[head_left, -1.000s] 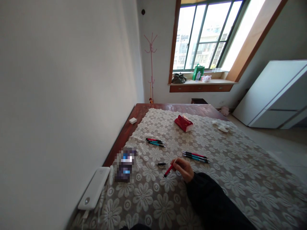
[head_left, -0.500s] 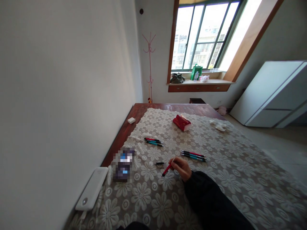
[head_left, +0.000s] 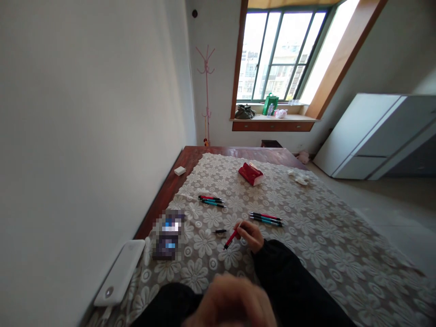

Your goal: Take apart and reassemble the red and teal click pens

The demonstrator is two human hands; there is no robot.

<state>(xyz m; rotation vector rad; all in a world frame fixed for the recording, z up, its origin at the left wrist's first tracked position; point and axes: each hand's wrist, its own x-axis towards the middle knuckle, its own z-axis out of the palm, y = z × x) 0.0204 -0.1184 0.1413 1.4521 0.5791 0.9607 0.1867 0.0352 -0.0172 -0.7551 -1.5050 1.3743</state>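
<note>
My right hand (head_left: 250,235) pinches the red barrel of a pen (head_left: 231,238), tilted with its black end down to the left, above the flowered tablecloth (head_left: 195,272). A short black pen part (head_left: 220,231) lies on the cloth just left of it. Beyond my right hand lies a row of pens (head_left: 266,219), red, black and blue. Farther left is another small group of pens (head_left: 211,201). My left hand (head_left: 235,297) is large and blurred at the bottom, close to the camera; its fingers look bent, but whether they hold anything is not visible.
A red tissue pack (head_left: 251,174) and crumpled white tissues (head_left: 299,177) lie toward the far side. On the left are a pixelated dark item (head_left: 166,245), a white power bank (head_left: 120,272) with a cable, and a white charger (head_left: 180,170). A wall (head_left: 102,113) borders the left edge.
My left hand has risen into view at the bottom centre. My right hand still holds the red pen barrel in nearly the same place; the whole view has shifted slightly.
</note>
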